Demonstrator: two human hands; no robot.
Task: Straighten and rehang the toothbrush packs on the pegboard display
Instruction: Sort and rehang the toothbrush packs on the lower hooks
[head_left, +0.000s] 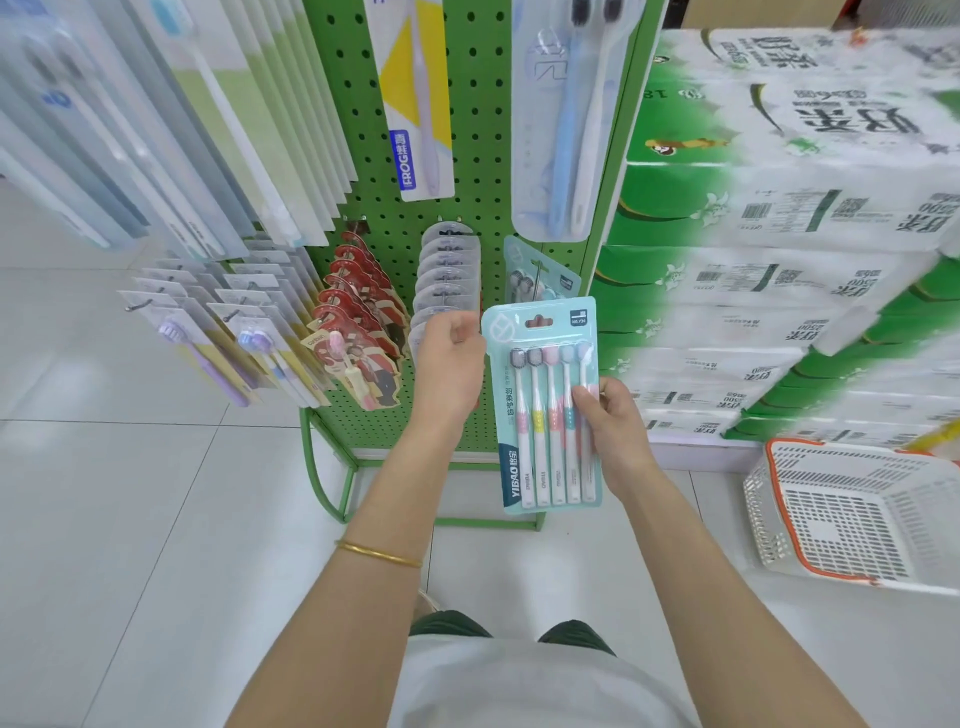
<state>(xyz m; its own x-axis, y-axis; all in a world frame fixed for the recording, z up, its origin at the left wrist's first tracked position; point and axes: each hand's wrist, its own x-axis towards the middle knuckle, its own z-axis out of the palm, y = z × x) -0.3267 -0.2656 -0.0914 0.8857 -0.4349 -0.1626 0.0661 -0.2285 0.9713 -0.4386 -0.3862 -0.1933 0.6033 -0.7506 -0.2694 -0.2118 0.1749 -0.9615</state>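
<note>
Teal toothbrush pack (543, 415) upright before pegboard (483, 156), right hand (618, 431) pinching its right edge, left hand (449, 364) curled at its left edge, grip unclear

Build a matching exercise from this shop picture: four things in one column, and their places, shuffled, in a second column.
1. teal toothbrush pack
2. FROG pack
3. white basket
4. gold bangle

A. on the floor
B. around the left arm
C. held by the right hand
D. hanging high on the pegboard

Pairs: 1-C, 2-D, 3-A, 4-B
</note>
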